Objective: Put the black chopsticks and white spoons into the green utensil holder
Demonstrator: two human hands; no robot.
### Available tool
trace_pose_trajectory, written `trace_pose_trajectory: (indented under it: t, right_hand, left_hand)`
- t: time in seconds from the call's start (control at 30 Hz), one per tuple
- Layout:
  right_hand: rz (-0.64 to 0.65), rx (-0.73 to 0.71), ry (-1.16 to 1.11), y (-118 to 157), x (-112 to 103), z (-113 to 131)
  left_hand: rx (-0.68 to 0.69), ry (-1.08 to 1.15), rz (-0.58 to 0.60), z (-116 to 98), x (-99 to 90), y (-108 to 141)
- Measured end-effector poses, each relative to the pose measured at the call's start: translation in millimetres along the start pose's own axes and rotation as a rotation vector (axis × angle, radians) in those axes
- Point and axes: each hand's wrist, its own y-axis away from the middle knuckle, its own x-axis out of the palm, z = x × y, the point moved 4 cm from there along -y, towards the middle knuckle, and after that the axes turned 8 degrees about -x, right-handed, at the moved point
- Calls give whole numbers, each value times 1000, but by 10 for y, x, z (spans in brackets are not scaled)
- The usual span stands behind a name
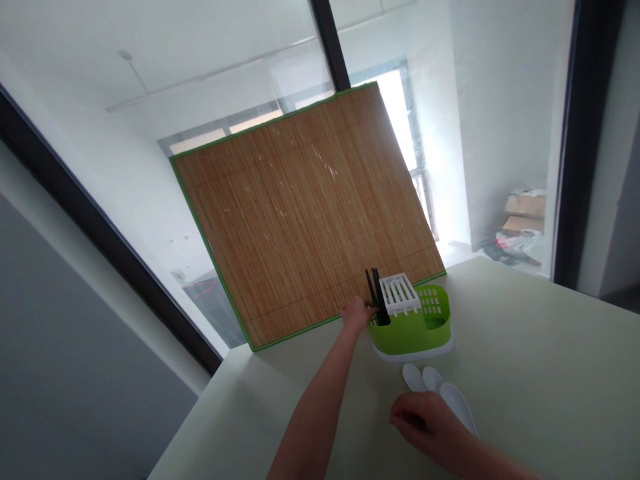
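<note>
A green cutlery caddy (410, 335) with a white base stands on the table. Several black chopsticks (381, 303) lean upright in its left compartment. A white slotted rack (400, 293) sits across its middle, and its right compartment has a lattice back wall. My left hand (356, 313) reaches to the left end of the caddy, its fingers closed at the rim beside the chopsticks. In front of the caddy lie white spoons (413, 378); the largest (457, 405) runs partly behind my right wrist. My right hand (425, 423) is curled just above the table near the spoons, with nothing visible in it.
A bamboo mat (310, 220) with green edging leans against the glass behind the caddy. The pale table (545, 360) ends at the glass partition with dark frames (330, 40). Beyond the glass are cardboard boxes (525, 203) and a plastic bag (520, 243).
</note>
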Motion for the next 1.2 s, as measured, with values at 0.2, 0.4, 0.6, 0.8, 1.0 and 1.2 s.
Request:
trace_pose_trajectory:
  t: [0.2, 0.4, 0.6, 0.8, 1.0, 1.2]
  right_hand:
    - [18, -35, 39, 9, -1, 28]
    - [19, -41, 57, 5, 1, 29]
    - [27, -61, 85, 9, 13, 16]
    - [15, -32, 105, -11, -24, -46]
    - [-31, 14, 193, -39, -162, -88]
    - [-34, 34, 248, -58, -197, -168]
  left_hand:
    - [-8, -37, 7, -80, -23, -41]
    - [-26, -40, 65, -22, 53, -61]
    - [-23, -25, 87, 39, 97, -78]
    - [-28, 6, 113, 66, 112, -112]
    - [-28, 22, 115, 71, 118, -118]
    - [2, 22, 42, 42, 44, -54]
